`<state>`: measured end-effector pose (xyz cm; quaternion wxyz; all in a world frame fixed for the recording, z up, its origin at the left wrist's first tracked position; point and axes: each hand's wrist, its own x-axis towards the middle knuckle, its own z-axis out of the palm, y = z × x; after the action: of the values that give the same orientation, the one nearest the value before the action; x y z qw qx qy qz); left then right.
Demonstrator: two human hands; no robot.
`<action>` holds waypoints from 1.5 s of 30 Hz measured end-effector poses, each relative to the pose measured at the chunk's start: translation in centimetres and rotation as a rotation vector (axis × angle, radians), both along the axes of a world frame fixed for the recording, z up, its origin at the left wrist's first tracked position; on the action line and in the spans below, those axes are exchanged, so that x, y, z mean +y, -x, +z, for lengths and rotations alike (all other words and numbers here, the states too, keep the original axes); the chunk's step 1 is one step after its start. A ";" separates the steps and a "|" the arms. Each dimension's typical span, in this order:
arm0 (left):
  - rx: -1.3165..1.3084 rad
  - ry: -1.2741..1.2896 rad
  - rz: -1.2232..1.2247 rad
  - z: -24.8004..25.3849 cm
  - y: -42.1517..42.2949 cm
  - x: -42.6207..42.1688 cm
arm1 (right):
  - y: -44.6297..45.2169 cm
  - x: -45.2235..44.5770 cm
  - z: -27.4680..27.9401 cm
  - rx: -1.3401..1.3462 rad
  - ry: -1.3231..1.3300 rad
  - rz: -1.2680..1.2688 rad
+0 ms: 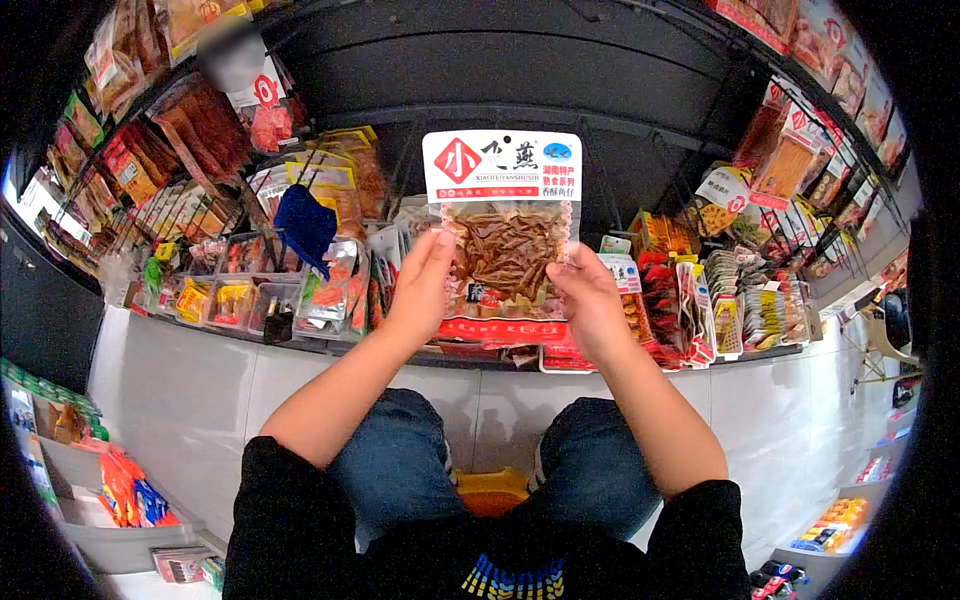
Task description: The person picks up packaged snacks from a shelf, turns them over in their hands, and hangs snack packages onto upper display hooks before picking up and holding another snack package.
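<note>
Upright before me is a bag of dried fish snacks (505,245), with a white printed header, a clear window onto brown strips and a red band along the bottom. My left hand (427,280) grips its left edge, thumb on the front. On the opposite edge, my right hand (588,295) pinches the bag in the same way. The fingers behind the bag are hidden. Beyond the bag's lower part is the bottom shelf with packed snack bags (660,305) to the right.
Black rack bars (420,120) stand behind the bag. Hanging packets (200,130) crowd the left, and more packets (790,160) hang at right. A blue cloth-like item (306,228) hangs left of centre. Clear bins (232,300) line the lower shelf. A yellow stool (492,484) shows between my knees.
</note>
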<state>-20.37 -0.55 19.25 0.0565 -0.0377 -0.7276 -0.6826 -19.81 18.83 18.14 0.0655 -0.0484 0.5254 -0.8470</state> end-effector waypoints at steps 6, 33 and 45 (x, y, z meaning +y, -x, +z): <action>0.078 -0.014 0.001 0.1 0.0 0.3 | 0.2 0.1 -0.4 0.023 -0.040 -0.036; -0.046 -0.235 -0.150 -0.3 0.4 -0.5 | -0.3 0.1 1.6 -0.002 -0.008 -0.118; 0.272 -0.128 -0.114 0.0 0.1 -0.3 | -0.6 1.3 3.3 0.154 -0.049 -0.345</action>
<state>-20.49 -0.88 19.28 0.1180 -0.1673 -0.6649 -0.7183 -19.18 20.14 21.43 -0.1201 -0.0205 0.5497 -0.8264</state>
